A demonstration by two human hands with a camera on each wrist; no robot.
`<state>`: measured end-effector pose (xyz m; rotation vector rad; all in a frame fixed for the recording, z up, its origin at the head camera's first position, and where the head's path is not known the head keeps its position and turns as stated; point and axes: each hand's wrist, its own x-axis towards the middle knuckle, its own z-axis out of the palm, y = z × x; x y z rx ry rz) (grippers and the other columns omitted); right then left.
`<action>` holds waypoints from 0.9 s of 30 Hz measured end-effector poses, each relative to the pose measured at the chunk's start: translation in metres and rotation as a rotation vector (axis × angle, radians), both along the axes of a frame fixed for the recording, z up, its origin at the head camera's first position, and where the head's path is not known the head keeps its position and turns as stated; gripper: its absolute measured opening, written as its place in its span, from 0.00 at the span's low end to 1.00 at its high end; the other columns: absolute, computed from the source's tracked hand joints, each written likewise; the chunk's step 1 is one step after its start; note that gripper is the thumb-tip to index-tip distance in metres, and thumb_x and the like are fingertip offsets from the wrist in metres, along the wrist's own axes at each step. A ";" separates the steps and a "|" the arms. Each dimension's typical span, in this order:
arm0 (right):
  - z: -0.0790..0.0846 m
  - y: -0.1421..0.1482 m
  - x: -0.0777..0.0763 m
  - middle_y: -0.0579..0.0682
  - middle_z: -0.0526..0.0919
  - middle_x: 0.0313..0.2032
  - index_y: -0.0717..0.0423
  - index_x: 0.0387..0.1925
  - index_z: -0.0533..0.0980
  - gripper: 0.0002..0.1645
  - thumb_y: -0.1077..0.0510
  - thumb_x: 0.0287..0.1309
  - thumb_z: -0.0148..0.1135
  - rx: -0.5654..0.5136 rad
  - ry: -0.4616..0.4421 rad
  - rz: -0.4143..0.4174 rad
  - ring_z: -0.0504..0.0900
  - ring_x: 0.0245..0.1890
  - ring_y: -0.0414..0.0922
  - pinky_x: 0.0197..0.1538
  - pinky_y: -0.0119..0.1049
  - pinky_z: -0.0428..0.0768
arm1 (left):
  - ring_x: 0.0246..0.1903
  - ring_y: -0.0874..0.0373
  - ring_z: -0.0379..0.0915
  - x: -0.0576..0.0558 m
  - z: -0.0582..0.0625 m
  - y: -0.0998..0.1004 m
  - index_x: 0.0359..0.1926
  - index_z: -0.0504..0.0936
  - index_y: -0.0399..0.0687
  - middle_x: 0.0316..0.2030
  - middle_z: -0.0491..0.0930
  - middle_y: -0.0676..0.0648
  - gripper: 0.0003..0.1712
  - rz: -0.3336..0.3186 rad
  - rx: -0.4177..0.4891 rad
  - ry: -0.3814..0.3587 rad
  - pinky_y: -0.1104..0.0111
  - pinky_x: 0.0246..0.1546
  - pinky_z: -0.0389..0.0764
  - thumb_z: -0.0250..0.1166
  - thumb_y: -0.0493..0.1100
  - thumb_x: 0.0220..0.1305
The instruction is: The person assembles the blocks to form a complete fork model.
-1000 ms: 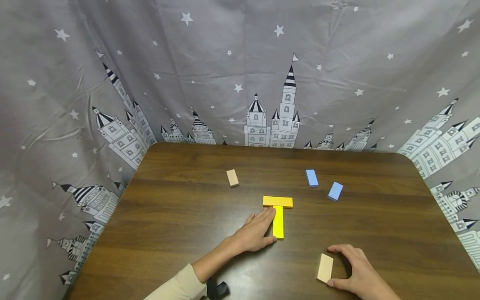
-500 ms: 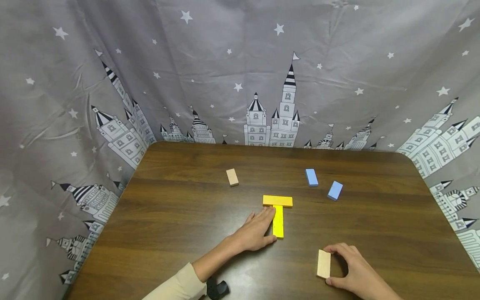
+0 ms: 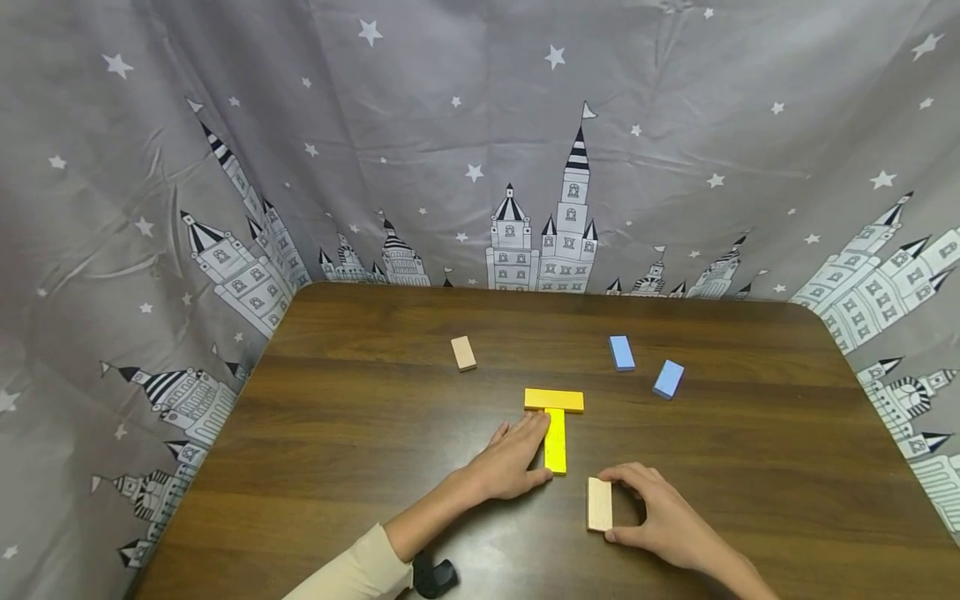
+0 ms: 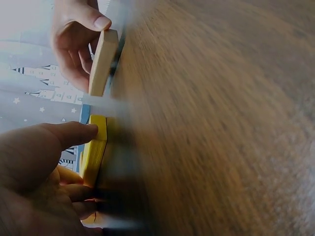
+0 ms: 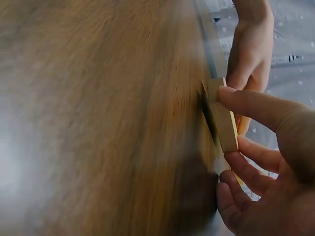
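Note:
My right hand (image 3: 660, 512) pinches a light wooden block (image 3: 599, 505) by its ends, thumb at the near end and fingers at the far one. In the right wrist view, a dark shadow lies beside this wooden block (image 5: 224, 118), close over the table. My left hand (image 3: 506, 462) rests along the left side of a bright yellow block (image 3: 555, 446). Its thumb touches the near end and its straight fingers reach the far end. Across the top of that block lies an orange-yellow block (image 3: 553, 401), the two forming a T.
Two blue blocks (image 3: 622, 353) lie apart at the back right of the brown table (image 3: 360, 392). Another light wooden block (image 3: 463, 354) is at the back left. A grey curtain (image 3: 420, 150) printed with castles and stars hangs around the table.
My right hand has carried the wooden block leftward and slightly away from me, toward the yellow block, turning it straighter. The left hand and the other blocks have stayed in place.

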<state>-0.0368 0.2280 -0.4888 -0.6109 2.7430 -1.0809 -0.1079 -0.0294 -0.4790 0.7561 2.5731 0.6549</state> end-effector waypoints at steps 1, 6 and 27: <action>0.000 -0.003 -0.001 0.38 0.79 0.53 0.46 0.56 0.77 0.35 0.51 0.43 0.82 -0.002 -0.010 0.003 0.74 0.51 0.44 0.51 0.45 0.76 | 0.75 0.50 0.44 0.000 0.000 0.000 0.77 0.52 0.38 0.76 0.52 0.42 0.46 0.001 -0.001 -0.001 0.46 0.71 0.48 0.65 0.50 0.69; 0.000 -0.013 -0.007 0.41 0.79 0.54 0.47 0.57 0.78 0.35 0.48 0.45 0.81 0.004 -0.051 0.012 0.74 0.53 0.47 0.53 0.50 0.76 | 0.75 0.50 0.44 0.000 0.001 0.000 0.77 0.53 0.37 0.76 0.52 0.41 0.47 0.004 0.001 -0.006 0.46 0.71 0.48 0.65 0.51 0.68; 0.003 -0.032 -0.009 0.44 0.80 0.55 0.50 0.57 0.78 0.36 0.51 0.44 0.81 0.020 -0.082 0.032 0.73 0.54 0.48 0.55 0.53 0.74 | 0.75 0.50 0.43 -0.001 0.002 0.001 0.77 0.53 0.37 0.76 0.51 0.41 0.44 0.016 -0.003 -0.015 0.46 0.71 0.48 0.60 0.53 0.72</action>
